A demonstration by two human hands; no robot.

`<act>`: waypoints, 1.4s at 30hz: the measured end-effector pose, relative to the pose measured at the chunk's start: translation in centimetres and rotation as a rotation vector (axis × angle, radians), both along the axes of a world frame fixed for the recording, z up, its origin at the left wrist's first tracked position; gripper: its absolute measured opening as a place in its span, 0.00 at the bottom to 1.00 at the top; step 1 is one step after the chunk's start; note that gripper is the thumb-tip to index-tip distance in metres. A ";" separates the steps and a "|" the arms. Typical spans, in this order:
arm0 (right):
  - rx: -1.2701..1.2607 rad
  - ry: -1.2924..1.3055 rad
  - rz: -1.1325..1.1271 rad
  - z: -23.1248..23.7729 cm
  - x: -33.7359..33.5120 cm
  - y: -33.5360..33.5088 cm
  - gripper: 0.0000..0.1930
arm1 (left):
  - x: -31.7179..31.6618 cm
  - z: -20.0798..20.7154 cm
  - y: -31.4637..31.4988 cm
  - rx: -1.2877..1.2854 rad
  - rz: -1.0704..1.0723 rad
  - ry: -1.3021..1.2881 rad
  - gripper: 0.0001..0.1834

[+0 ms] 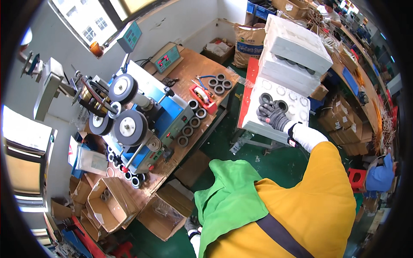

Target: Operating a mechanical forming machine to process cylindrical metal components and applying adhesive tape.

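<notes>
My right hand (273, 115), in a grey glove, reaches over a white foam tray (262, 124) with round recesses. Its fingers are bent downward, and what lies beneath them is hidden. Right beside the fingers sit two dark rings, one ring (265, 98) beyond them and another ring (281, 105) to the right. Low by my side hangs my left hand (192, 223), also gloved, near an open cardboard box (161, 217). Green cloth partly covers it, so its fingers are hard to make out.
More foam trays (297, 43) are stacked behind. At left, a workbench (193, 64) carries a blue machine with black wheels (131, 127), rings (188, 131), a red tape dispenser (204, 98), pliers (203, 81) and a display box (167, 59). Cartons (109, 202) stand lower left; another person works far right.
</notes>
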State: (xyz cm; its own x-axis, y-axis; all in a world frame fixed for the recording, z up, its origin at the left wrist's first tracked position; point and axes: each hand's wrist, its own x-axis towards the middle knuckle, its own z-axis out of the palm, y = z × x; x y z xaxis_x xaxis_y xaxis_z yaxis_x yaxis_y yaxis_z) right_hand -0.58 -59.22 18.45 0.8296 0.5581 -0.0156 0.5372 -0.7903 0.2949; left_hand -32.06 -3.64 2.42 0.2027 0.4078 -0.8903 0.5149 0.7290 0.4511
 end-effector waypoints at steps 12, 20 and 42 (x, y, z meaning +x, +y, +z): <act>0.095 0.127 0.038 -0.3 0.0 -1.4 0.15 | 2.6 -7.3 3.3 -0.084 -0.205 0.006 0.15; 0.192 0.046 -0.011 -1.0 1.2 0.2 0.15 | 4.4 -2.5 2.2 -0.135 -0.427 -0.066 0.15; -0.274 0.492 -0.323 -5.5 8.4 10.2 0.11 | 3.2 -3.3 3.6 -0.045 -0.047 0.213 0.16</act>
